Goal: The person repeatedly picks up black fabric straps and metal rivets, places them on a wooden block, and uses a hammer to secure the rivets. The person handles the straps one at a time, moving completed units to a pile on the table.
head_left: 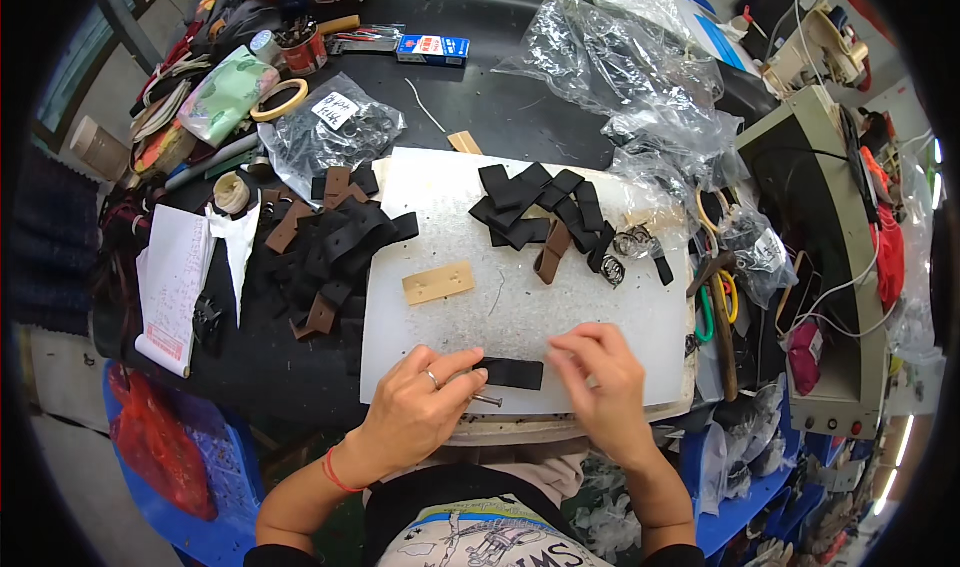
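Observation:
My left hand [420,399], with a ring and a red wrist cord, is closed at the left end of a short black strap [515,374] lying flat near the front edge of the white board [395,327]. A thin metal rod with a flat end [487,400], perhaps a punch, sticks out from under those fingers. My right hand [600,377] hovers just right of the strap, fingers bent and smeared by motion; whether anything is between them is hidden. Behind the hands lies a tan piece with small holes [437,282].
Black and brown straps [345,242] are heaped left of the board; more black straps [540,202] lie on its far part, beside metal rings [635,242]. A hammer [722,317] rests at the right edge. A notepad [178,277] lies left, clear plastic bags [620,57] behind.

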A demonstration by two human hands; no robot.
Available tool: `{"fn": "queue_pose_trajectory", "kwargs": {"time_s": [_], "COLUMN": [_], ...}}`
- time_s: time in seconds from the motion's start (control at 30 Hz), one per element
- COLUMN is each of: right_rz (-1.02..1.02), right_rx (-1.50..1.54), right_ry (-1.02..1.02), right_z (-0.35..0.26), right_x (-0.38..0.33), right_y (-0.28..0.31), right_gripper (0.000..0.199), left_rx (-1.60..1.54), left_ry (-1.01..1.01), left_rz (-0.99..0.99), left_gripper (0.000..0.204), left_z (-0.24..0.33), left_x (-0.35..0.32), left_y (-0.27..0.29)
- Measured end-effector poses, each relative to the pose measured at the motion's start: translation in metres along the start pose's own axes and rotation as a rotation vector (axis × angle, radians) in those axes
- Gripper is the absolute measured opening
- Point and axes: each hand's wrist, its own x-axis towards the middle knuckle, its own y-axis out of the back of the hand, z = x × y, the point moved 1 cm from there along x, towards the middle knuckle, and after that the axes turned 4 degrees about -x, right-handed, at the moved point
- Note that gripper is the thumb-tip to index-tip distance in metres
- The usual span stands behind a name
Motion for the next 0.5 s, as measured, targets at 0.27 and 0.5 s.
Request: {"fn": "queue_pose_trajectory", "kwargs": {"time_s": [0.27, 0.5], "right_rz": [-0.081, -0.196], "right_rx": [-0.105, -0.172], "right_ry": [0.373, 0.455], "right_z": [0.010, 0.010], "right_x": [-0.018, -0.004], "right_y": [0.002, 0.002], "right_gripper": [0.026, 0.023], "left_rx": [0.074, 0.091], "left_ry": [-0.047, -0.069], "left_rz": [-0.023, 0.021], "left_gripper": [0.018, 0.015], "left_z": [0.004, -0.003], "left_x": [0.007, 0.002], "left_y": [0.004, 0.001]}}
